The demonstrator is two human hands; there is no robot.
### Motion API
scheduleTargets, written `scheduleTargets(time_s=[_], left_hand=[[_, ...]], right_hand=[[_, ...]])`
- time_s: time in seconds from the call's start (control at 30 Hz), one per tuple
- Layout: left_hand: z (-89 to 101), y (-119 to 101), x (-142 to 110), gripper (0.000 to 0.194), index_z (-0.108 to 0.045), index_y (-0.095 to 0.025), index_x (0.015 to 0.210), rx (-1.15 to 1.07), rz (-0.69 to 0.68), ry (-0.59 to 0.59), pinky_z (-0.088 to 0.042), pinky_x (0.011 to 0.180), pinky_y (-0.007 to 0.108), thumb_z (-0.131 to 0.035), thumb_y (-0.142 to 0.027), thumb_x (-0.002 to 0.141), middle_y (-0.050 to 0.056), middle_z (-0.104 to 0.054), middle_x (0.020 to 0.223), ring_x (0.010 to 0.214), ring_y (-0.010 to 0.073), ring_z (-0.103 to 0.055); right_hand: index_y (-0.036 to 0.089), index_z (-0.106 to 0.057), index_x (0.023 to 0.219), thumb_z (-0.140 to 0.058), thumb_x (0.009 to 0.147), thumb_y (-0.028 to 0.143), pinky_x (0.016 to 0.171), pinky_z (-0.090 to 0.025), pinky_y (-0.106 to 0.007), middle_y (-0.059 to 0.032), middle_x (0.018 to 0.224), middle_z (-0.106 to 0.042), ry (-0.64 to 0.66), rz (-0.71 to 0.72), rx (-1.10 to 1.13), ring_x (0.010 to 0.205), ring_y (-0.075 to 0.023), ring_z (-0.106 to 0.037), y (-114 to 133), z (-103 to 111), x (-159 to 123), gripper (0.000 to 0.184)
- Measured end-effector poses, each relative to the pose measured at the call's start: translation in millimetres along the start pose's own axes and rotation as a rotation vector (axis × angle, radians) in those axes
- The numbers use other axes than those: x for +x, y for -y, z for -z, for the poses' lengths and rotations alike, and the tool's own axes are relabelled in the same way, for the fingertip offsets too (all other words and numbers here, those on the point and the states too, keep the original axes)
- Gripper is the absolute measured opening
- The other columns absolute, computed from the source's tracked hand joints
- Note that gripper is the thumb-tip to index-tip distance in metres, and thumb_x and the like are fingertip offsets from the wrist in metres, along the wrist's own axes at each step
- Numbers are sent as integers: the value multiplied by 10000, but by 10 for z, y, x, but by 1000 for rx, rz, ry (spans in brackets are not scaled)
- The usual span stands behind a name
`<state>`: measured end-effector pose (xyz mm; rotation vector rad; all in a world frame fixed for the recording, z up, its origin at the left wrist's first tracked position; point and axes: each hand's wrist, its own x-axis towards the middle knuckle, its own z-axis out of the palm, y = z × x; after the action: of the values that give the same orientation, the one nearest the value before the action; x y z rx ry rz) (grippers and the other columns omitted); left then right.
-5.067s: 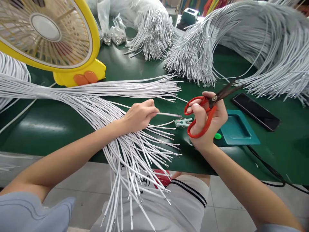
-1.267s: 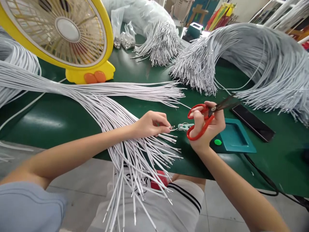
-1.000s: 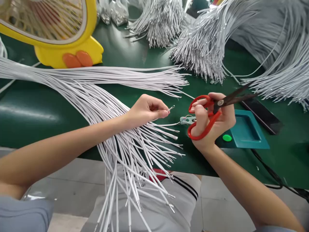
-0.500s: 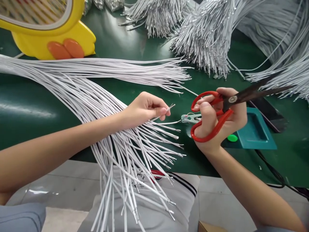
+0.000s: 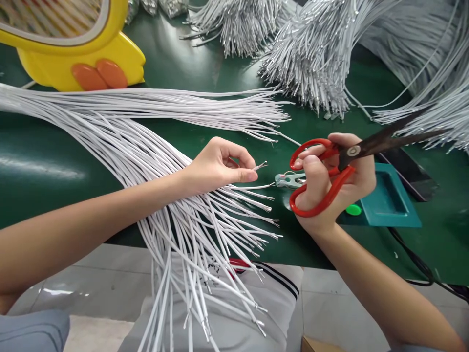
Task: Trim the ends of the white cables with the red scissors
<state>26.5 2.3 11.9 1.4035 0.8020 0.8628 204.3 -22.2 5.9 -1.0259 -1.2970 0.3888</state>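
Between thumb and index finger, my left hand pinches a white wire close to its stripped, split end. Under that hand and forearm, a fanned bundle of white wires spreads over the table edge toward my lap. My right hand has its fingers through the red handles of a pair of scissors. The dark blades are partly apart and point to the upper right, away from the wire. A light green clip lies between my hands, partly hidden by the scissors.
A second row of white wires lies behind my left hand. Thick wire bundles stand at the back right. A yellow duck-shaped fan is at the upper left. Right of my hand are a teal tray, a dark phone-like slab and black cables.
My left thumb has slid forward along the wire, and the wire's split end now points more to the right. My right hand and the scissors have hardly moved.
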Motion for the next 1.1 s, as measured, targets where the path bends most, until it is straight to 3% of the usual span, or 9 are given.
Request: scheduleTargets(time_s=[0.4, 0.73, 0.93, 1.1], left_hand=[[-23, 8, -3, 173, -609, -97, 590, 42, 51, -5, -339, 423, 161, -758, -182, 611, -9, -546, 580, 489, 46, -446], [11, 13, -31, 135, -702, -86, 691, 40, -42, 48, -396, 469, 183, -709, -218, 716, 39, -626, 600, 542, 88, -525], [-67, -23, -118, 93, -712, -100, 749, 186, -195, 42, -423, 538, 206, -638, -153, 768, 45, -650, 669, 592, 96, -536], [-125, -46, -194, 105, -701, -118, 699, 322, -420, 41, -320, 458, 195, -635, -150, 775, 4, -557, 588, 493, 54, -390]], right_hand=[[301, -587, 982, -623, 802, 279, 574, -532, -353, 1, 739, -555, 20, -3, -89, 639, -182, -603, 10, -2, -30, 185], [295, -602, 980, -632, 792, 273, 575, -523, -340, 1, 730, -564, 10, -10, -53, 634, -174, -599, 19, 3, -23, 191], [259, -588, 989, -637, 796, 270, 585, -512, -321, 4, 723, -556, 15, 27, 7, 633, -155, -583, 6, 0, -14, 200], [270, -574, 994, -643, 799, 314, 593, -498, -319, 4, 732, -566, 27, 47, 35, 646, -161, -581, -2, -8, -29, 212]])
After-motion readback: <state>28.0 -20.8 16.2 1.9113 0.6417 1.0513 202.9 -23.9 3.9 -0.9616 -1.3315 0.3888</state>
